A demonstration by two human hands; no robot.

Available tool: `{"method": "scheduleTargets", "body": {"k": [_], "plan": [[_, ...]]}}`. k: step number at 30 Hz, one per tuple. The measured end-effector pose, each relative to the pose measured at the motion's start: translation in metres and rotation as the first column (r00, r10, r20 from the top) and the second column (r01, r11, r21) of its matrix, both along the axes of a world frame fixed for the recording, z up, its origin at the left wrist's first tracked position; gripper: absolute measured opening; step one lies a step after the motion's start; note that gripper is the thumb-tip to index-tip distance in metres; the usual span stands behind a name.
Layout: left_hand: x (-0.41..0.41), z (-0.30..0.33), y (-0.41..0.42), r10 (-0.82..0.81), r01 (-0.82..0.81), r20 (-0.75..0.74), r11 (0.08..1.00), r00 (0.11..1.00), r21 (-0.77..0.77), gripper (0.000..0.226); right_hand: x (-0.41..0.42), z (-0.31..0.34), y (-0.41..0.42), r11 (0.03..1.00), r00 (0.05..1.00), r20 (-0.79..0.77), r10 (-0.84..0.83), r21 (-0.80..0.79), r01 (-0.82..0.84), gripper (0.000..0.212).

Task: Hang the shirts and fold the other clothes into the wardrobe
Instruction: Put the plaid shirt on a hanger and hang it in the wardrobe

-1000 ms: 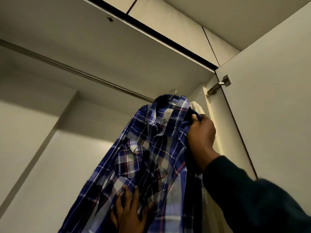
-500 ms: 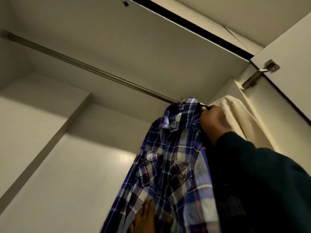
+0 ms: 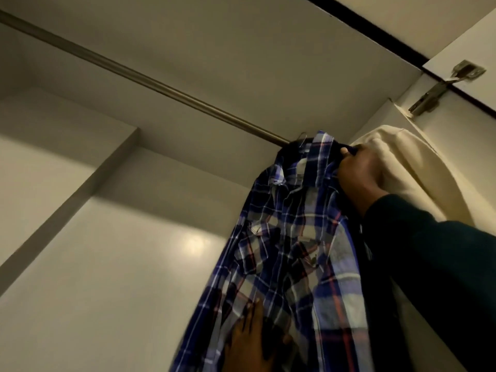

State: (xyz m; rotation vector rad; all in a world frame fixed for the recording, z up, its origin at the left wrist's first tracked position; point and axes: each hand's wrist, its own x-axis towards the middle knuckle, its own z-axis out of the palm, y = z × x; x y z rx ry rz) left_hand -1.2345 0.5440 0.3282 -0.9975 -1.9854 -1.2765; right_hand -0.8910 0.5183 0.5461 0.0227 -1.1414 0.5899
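Note:
A blue, white and red plaid shirt (image 3: 290, 237) hangs on a wire hanger whose hook (image 3: 302, 136) sits at the metal rail (image 3: 150, 84) near the rail's right end. My right hand (image 3: 359, 173) grips the shirt's shoulder by the collar, fingers curled into the cloth. Low in the frame, my left hand (image 3: 252, 342) lies flat against the shirt's front with fingers straight. A cream garment (image 3: 408, 173) hangs just right of the plaid shirt, behind my right hand.
The wardrobe's top panel (image 3: 241, 49) is close above the rail. A pale back wall (image 3: 107, 264) and a shelf step (image 3: 67, 183) fill the left. The open door with a metal hinge (image 3: 434, 95) stands at the right.
The shirt's hanger has gone up and right until its hook reached the rail beside the cream garment. My right hand went with it; my left hand stayed flat on the shirt front.

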Motion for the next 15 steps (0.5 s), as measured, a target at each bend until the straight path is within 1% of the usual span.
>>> {"method": "scheduleTargets", "body": {"k": [1,2,3,4,5,6,7,8,10,11,12,13,15], "plan": [[0.039,0.003,-0.02,-0.03,0.027,-0.032,0.997,0.999,-0.078,0.138,0.0,0.005,0.0,0.999,0.999,0.014,-0.037,-0.002,0.037,0.024],[0.081,0.001,-0.043,-0.037,0.03,-0.052,0.991,0.998,-0.127,0.15,-0.001,0.01,0.0,0.998,0.997,0.029,-0.066,0.006,0.066,0.028],[0.114,0.001,-0.067,-0.069,0.059,-0.048,0.981,0.996,-0.187,0.154,0.001,0.011,-0.005,0.996,0.994,0.06,-0.092,0.017,0.091,0.029],[0.12,0.0,-0.07,-0.074,0.076,0.018,0.987,0.997,-0.144,0.137,0.0,0.016,-0.005,0.992,0.989,0.081,-0.121,0.047,0.117,0.031],[0.12,-0.002,-0.066,-0.057,0.055,-0.018,0.994,0.998,-0.097,0.103,0.001,0.016,-0.007,0.988,0.982,0.12,-0.144,0.065,0.137,0.032],[0.128,-0.005,-0.07,-0.072,0.066,-0.056,0.993,0.996,-0.097,0.075,0.0,0.02,-0.003,0.985,0.976,0.145,-0.163,0.081,0.152,0.032],[0.119,-0.009,-0.065,-0.078,0.071,-0.065,0.991,0.995,-0.111,0.07,0.003,0.02,-0.001,0.981,0.968,0.167,-0.185,0.09,0.172,0.032],[0.114,-0.01,-0.061,-0.053,0.044,-0.069,0.992,0.996,-0.122,0.079,0.005,0.022,0.003,0.972,0.953,0.199,-0.229,0.1,0.213,0.032],[0.114,-0.013,-0.056,0.005,-0.026,-0.102,0.977,0.995,-0.212,0.1,0.012,0.023,0.013,0.949,0.912,0.267,-0.312,0.126,0.288,0.035],[0.107,-0.015,-0.052,0.009,-0.037,-0.113,0.968,0.994,-0.248,0.116,0.017,0.022,0.016,0.93,0.884,0.29,-0.366,0.131,0.342,0.037],[0.099,-0.015,-0.048,0.028,-0.063,-0.138,0.964,0.99,-0.258,0.137,0.02,0.023,0.02,0.896,0.851,0.28,-0.445,0.136,0.424,0.038],[0.096,-0.015,-0.046,0.035,-0.078,-0.161,0.96,0.986,-0.268,0.151,0.025,0.022,0.02,0.847,0.808,0.255,-0.531,0.129,0.516,0.039],[0.098,-0.021,-0.046,0.05,-0.106,-0.217,0.961,0.975,-0.257,0.158,0.03,0.017,0.016,0.756,0.734,0.18,-0.655,0.138,0.64,0.033]]}}
